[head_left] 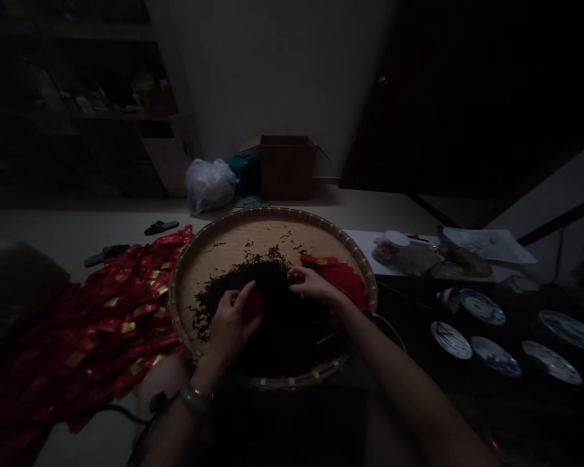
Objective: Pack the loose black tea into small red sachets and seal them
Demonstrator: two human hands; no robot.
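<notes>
Left to right: dark shelving [78, 117] at the far left. Near left, we see a wide heap of red foil packets [111, 324] with small gold labels, spread on the floor. Two dark slippers [161, 227] sit at its far edge. Farther back, by the wall: white plastic bag [209, 185], teal bag [244, 172], open cardboard box [287, 167].

Center: round woven bamboo tray [238, 237], dark loose tea leaves [267, 272] mounded mid-tray and toward the near side, strays scattered at the far side. Our left hand [233, 318], bangle [197, 399] on the wrist, is over the left part of the mound, thumb and fingers clamped on a red pouch [252, 306]. Our right hand [314, 285] is at the mound's right side, fingertips curled toward the thumb; can't tell if they meet or pinch any leaves. Red pouch stack [343, 279] lies fanned inside the tray's right side, partly behind our right forearm.

Right: jar with a white lid [396, 239] and clear plastic bags on a white sheet, farther back. Nearer, on a dark surface, blue-and-white porcelain dishes [495, 356] plus a small cup [448, 299] on its side.
</notes>
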